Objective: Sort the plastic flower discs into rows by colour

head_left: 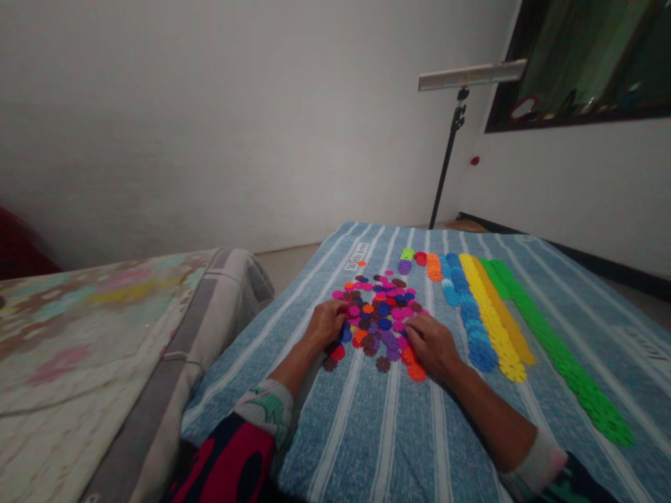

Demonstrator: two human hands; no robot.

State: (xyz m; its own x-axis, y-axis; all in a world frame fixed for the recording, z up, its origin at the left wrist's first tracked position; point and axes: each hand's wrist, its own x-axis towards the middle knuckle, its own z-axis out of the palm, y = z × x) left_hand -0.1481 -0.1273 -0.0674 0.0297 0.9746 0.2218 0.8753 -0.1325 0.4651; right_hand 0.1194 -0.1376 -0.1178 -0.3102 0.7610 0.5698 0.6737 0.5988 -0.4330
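Observation:
A loose pile of small flower-shaped plastic discs (384,324) in pink, purple, blue, brown, orange and red lies on a blue striped cloth (367,433). At its left edge, my left hand (326,323) has its fingers curled together among the discs; what they pinch, if anything, is hidden. My right hand (430,341) is at the pile's right edge, thumb and fingers closed near pink and orange discs. Its fingertips are too small to show what they hold. To the right run overlapping rows of blue discs (476,332), yellow discs (495,325) and green discs (571,363).
Short groups of orange discs (435,267), red discs (420,258) and purple discs (405,267) lie at the far end. A second covered surface (131,335) stands at left across a gap. Behind are a lamp stand (445,164) and a white wall (210,126).

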